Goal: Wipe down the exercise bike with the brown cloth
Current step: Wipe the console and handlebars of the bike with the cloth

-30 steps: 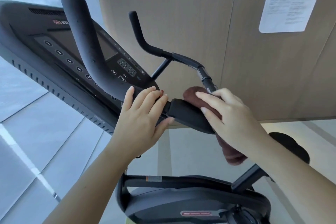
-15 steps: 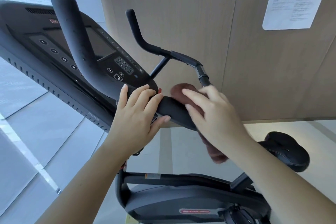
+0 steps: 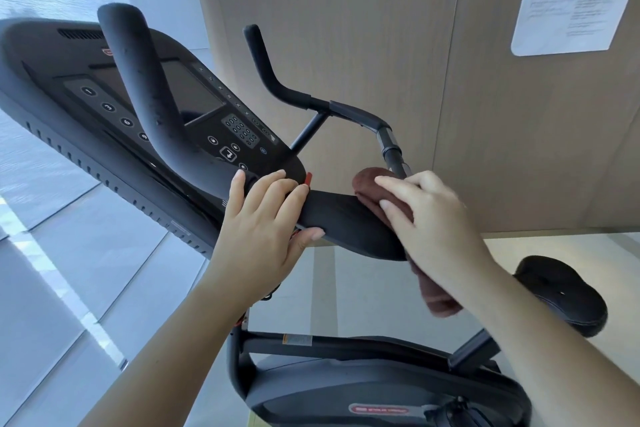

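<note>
1. One brown cloth (image 3: 369, 183), soft napped towelling, bunched. It lies under the right hand (image 3: 433, 218), draped over the far end of the arm pad (image 3: 346, 222), with a tail hanging below the wrist.
2. The right hand: fingers curled over the cloth, pressing it to the pad.
3. The left hand (image 3: 266, 229): fingers close together on top of the pad's near end, thumb beneath, clasping it.
4. One exercise bike (image 3: 381, 388), matt black: thick curved handlebar (image 3: 138, 80), smooth elongated pad, buttoned console (image 3: 52, 80), rounded saddle (image 3: 561, 298).

You see a plain brown cloth (image 3: 367, 183), black armrest pad (image 3: 346, 222), black console (image 3: 41, 59) with white key symbols, red tab (image 3: 309, 178), and pale wood-grain wall panel (image 3: 346, 10).
</note>
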{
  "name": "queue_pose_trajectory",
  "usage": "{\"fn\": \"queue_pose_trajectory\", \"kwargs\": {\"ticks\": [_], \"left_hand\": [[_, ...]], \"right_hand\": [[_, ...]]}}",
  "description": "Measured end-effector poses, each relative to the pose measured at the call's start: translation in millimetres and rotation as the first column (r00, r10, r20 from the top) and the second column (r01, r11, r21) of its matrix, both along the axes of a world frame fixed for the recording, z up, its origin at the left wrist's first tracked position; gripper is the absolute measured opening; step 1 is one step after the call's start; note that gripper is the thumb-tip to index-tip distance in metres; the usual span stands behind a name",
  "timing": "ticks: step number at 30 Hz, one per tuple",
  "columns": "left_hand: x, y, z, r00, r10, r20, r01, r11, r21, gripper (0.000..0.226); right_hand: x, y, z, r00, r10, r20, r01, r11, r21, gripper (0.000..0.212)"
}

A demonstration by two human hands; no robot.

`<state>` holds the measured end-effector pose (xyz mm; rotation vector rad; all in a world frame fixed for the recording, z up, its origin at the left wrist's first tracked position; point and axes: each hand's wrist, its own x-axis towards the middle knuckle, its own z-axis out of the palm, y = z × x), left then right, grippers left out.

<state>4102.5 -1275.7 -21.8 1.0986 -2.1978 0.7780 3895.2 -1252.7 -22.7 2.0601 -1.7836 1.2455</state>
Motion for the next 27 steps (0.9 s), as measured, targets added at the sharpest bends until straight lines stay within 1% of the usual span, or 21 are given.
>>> {"fn": "queue_pose_trajectory", "kwargs": {"ticks": [2,4,5,6,8,9,10,12,13,14,17,18,19,21,22,23,24,25,27], "left_hand": [[0.4,0.2,0.0,1.0,0.008,-0.001,-0.008,1.0,0.007,0.063],[0.8,0.3,0.6,1.0,0.01,0.0,-0.01,1.0,0.014,0.063],[1.0,0.5,0.9,1.0,0.009,0.0,-0.009,1.0,0.016,0.063],[0.9,0.7,1.2,1.0,0.009,0.0,-0.009,1.0,0.016,0.062],[0.6,0.9,1.3,1.0,0.01,0.001,-0.01,1.0,0.007,0.061],[0.4,1.0,1.2,1.0,0.01,0.002,-0.01,1.0,0.003,0.061],[0.3,1.1,1.1,1.0,0.01,0.003,-0.01,1.0,0.003,0.061],[0.3,1.8,1.7,1.0,0.013,0.003,-0.013,1.0,0.012,0.061],[0.3,2.1,1.9,1.0,0.015,0.004,-0.015,1.0,0.017,0.061],[0.4,2.3,2.2,1.0,0.016,0.006,-0.016,1.0,0.021,0.06],[0.6,2.3,2.3,1.0,0.015,0.009,-0.015,1.0,0.026,0.059],[0.7,2.1,2.1,1.0,0.013,0.008,-0.013,1.0,0.023,0.059],[0.8,2.0,1.9,1.0,0.011,0.006,-0.011,1.0,0.021,0.06],[1.0,1.9,1.8,1.0,0.007,-0.001,-0.007,1.0,0.019,0.062],[1.0,1.7,1.7,1.0,0.004,-0.006,-0.004,1.0,0.017,0.062],[0.9,1.5,1.5,1.0,0.0,-0.011,0.0,1.0,0.014,0.061],[0.9,1.1,1.4,1.0,-0.004,-0.015,0.004,1.0,0.011,0.061],[1.0,0.7,1.1,1.0,-0.007,-0.019,0.008,1.0,0.007,0.06],[1.3,-0.7,0.2,0.999,-0.013,-0.029,0.013,1.0,0.001,0.058]], "right_hand": [[3.0,0.0,3.7,0.999,0.036,0.021,-0.036,0.999,-0.014,0.032],[-8.6,-3.7,13.2,0.994,0.077,0.081,-0.077,0.997,-0.007,0.032],[-18.0,-5.5,19.0,0.995,0.055,0.083,-0.054,0.998,-0.023,0.032],[-27.5,-7.2,25.0,0.998,-0.009,0.057,0.012,0.999,-0.053,0.032],[-38.8,-8.6,30.5,0.973,-0.217,-0.079,0.206,0.97,-0.127,0.031],[-37.1,-8.2,30.2,0.946,-0.289,-0.147,0.266,0.951,-0.158,0.031],[-30.9,-7.6,27.8,0.927,-0.314,-0.204,0.285,0.945,-0.159,0.03],[-9.8,-8.3,18.8,0.936,-0.231,-0.265,0.23,0.973,-0.037,0.03],[0.0,-8.9,13.6,0.953,-0.168,-0.253,0.18,0.983,0.026,0.031],[6.2,-9.1,10.4,0.97,-0.118,-0.214,0.134,0.989,0.059,0.031],[-5.7,-9.1,18.4,0.999,0.051,0.011,-0.052,0.991,0.122,0.037],[-15.5,-8.4,21.9,0.991,0.125,0.036,-0.13,0.976,0.176,0.043],[-25.5,-7.7,24.8,0.98,0.196,0.025,-0.196,0.949,0.248,0.049],[-37.2,-7.0,24.7,0.952,0.304,0.03,-0.293,0.878,0.378,0.053],[-38.1,-7.2,22.0,0.938,0.338,0.082,-0.342,0.854,0.393,0.051],[-36.5,-7.7,17.7,0.922,0.355,0.155,-0.387,0.848,0.363,0.048],[-33.2,-8.3,13.7,0.911,0.352,0.213,-0.404,0.863,0.303,0.045],[-28.7,-8.8,10.7,0.912,0.335,0.235,-0.388,0.891,0.236,0.042],[-19.2,-8.1,8.1,0.939,0.272,0.21,-0.306,0.94,0.149,0.039]]}}
